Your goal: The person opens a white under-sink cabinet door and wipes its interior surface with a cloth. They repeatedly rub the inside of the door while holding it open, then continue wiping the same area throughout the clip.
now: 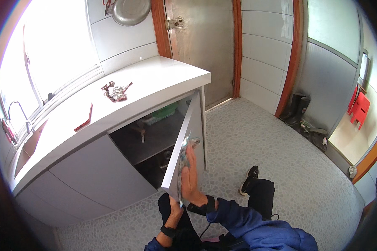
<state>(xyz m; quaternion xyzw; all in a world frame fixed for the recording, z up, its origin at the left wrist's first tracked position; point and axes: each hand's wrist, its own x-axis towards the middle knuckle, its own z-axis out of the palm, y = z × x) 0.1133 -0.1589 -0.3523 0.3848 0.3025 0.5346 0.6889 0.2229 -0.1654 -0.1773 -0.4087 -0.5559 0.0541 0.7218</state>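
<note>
A light grey cabinet door (195, 120) stands swung out from under the counter. My right hand (190, 177) lies nearly flat along its outer face, fingers extended, pressing a crumpled patterned cloth (193, 142) against it. Part of the cloth shows beyond my fingertips and along the palm. Down at the door's near lower corner, my left hand (176, 209) holds the edge; most of its fingers are hidden. Inside the open cabinet, a green basket (165, 113) sits on the shelf (150, 152), near a small light-handled object (142, 136).
On the white countertop (163, 70) lie a bunched rag (116, 93) and a red-edged flat object (84, 119). A sink (28, 147) with a faucet (19, 109) is at far left. Black boots (297, 109) stand by the right doorway. My shoe (249, 180) rests on the patterned floor.
</note>
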